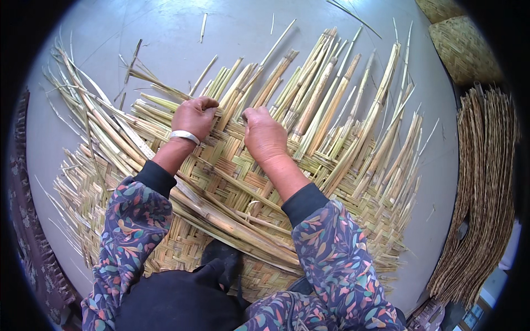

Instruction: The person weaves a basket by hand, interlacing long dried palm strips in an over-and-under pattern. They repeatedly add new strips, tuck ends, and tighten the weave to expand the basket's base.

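Observation:
A large mat [234, 151] of flattened reed strips, woven in a twill pattern, spreads across the floor in front of me. At its far edge, loose strip ends [312, 105] fan outward. My left hand [193, 120], with a white bangle at the wrist, is closed in a pinch on reed strips at this edge. Just to the right, my right hand [266, 133] is also closed on strips, its fingertips mostly hidden behind the knuckles. A short gap of weave shows between the two hands. A bundle of long loose reeds [218, 218] lies diagonally across the mat, below my hands.
My dark shoe [221, 259] rests on the mat's near part. Rolled or stacked brown reed matting [477, 193] stands at the right, with a finished woven piece [465, 49] beyond it. Stray reed bits [203, 27] lie on the grey floor. Patterned fabric [41, 243] borders the left.

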A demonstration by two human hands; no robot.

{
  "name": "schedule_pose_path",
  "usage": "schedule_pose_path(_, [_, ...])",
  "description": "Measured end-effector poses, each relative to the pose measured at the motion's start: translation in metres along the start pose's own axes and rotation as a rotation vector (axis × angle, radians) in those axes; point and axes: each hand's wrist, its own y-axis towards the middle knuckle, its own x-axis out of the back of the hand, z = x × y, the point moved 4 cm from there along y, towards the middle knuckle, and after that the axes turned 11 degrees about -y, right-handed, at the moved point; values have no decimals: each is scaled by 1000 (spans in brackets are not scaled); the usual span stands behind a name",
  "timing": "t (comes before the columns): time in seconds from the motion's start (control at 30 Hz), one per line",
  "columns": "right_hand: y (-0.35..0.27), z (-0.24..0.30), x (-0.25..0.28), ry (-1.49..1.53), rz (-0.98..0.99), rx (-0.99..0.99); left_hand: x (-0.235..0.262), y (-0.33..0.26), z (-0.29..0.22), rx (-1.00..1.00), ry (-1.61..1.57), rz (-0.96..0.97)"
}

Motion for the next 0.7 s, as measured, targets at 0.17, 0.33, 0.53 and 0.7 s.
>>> schedule_pose_path(0.17, [-8,1,-1,-30,-20,49,1,3,4,-2,-31,-4])
schedule_pose_path(0.33, [-27,6,-6,-130,-259,203,14,-14,10,28,-145,-124])
schedule_pose_path(0.53, [-35,10,-16,-289,-170,232,-30,-83,-9,-356,458,-48])
schedule_pose_path(0.7, [-46,11,-9,-279,-236,275,-41,-84,-2,-357,644,35])
